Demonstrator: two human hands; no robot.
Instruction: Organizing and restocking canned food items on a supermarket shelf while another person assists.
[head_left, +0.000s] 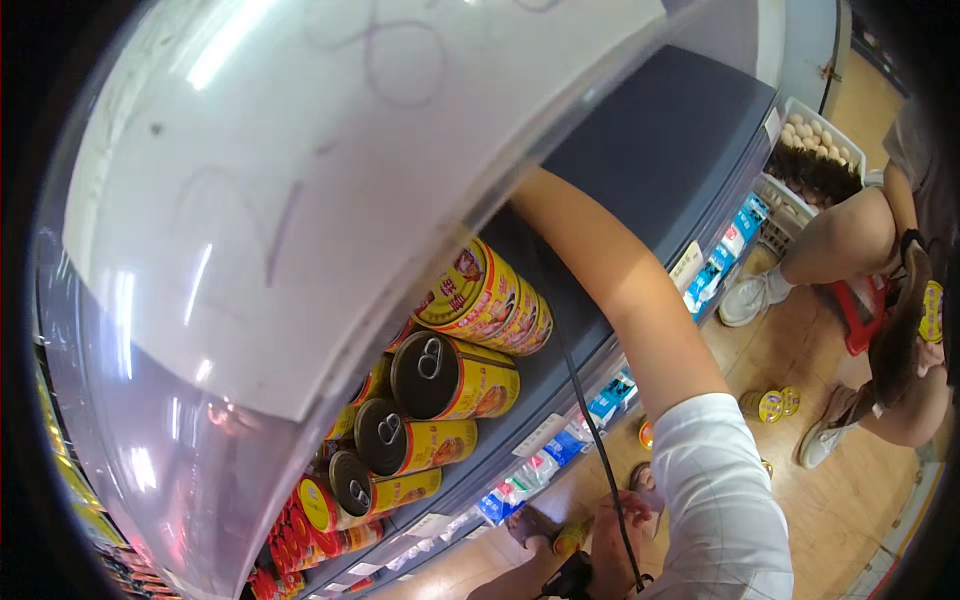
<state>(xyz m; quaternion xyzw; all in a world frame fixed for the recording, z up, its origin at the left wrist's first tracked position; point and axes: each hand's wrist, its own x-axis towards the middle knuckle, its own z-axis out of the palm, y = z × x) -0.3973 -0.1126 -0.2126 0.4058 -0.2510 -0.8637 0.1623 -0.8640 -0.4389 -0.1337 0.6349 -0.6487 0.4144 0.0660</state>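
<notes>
My right arm (630, 300), in a white sleeve, reaches across a dark grey shelf (645, 142). Its hand is hidden behind a clear plastic sign holder (97, 360) with a handwritten paper sheet (225, 225). Beside that arm lies a row of flat yellow tins (495, 307) on its side. Below them are yellow-labelled cans (484, 382) with black pull-tab lids facing me. Low in the view, my left hand (619, 525) hangs over the floor near my feet, a black device (566, 576) by it. Whether its fingers hold anything is unclear.
Blue-and-white packets (562, 446) line the level below. A black cable (592, 420) crosses the shelf edge. At right, another person holds a yellow tin (931, 311) near a red stool (855, 319). Several tins (770, 406) stand on the floor; a white crate (855, 139) holds eggs.
</notes>
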